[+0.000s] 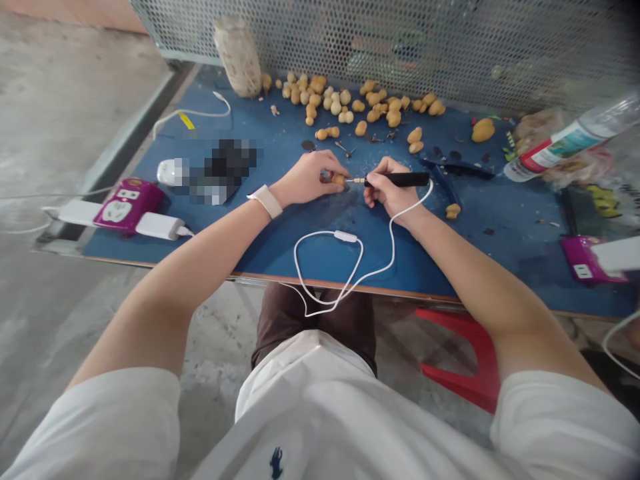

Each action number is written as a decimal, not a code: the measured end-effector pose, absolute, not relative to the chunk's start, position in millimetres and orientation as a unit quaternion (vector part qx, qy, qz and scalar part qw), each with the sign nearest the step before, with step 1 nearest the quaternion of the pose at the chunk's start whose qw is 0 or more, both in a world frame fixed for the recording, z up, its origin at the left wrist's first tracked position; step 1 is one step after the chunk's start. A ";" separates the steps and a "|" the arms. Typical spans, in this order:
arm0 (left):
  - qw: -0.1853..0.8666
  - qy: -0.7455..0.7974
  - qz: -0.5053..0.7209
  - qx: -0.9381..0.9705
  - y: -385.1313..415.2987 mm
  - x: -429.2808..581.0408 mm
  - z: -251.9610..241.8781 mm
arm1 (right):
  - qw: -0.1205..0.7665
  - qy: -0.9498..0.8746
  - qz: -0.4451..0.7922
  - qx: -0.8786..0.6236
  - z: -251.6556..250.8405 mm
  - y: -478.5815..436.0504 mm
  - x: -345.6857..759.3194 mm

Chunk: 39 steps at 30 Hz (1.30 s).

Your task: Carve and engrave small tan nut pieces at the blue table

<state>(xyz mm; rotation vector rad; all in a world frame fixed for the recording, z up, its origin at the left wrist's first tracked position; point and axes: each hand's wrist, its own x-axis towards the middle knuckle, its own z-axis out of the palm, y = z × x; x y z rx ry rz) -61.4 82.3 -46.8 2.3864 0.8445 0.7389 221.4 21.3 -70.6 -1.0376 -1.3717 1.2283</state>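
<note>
Blue tabletop [260, 250]: black engraving pen [397, 179] points left at gourd [339, 179]

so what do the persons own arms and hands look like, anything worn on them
Both arms come out of a white short-sleeved shirt: the left sleeve and the right sleeve end above the elbows, leaving the forearms bare. The left hand and the right hand wear no gloves. A pale beige wrist band circles the left wrist; the right wrist shows none.
</note>
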 end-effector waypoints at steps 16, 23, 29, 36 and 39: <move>0.249 0.307 0.271 0.878 82.9 -61.4 -48.6 | 0.484 -0.559 0.506 -0.444 -66.1 18.8 220.5; 0.253 0.312 0.274 0.874 82.0 -60.7 -46.8 | 0.480 -0.560 0.507 -0.445 -64.7 19.5 221.0; 0.253 0.316 0.266 0.875 81.0 -59.8 -44.9 | 0.479 -0.562 0.505 -0.446 -65.0 19.8 221.2; 0.256 0.305 0.268 0.877 83.8 -59.9 -47.4 | 0.487 -0.566 0.495 -0.444 -65.5 18.9 220.0; 0.255 0.307 0.266 0.878 83.5 -59.7 -47.2 | 0.487 -0.565 0.492 -0.449 -64.6 18.1 219.2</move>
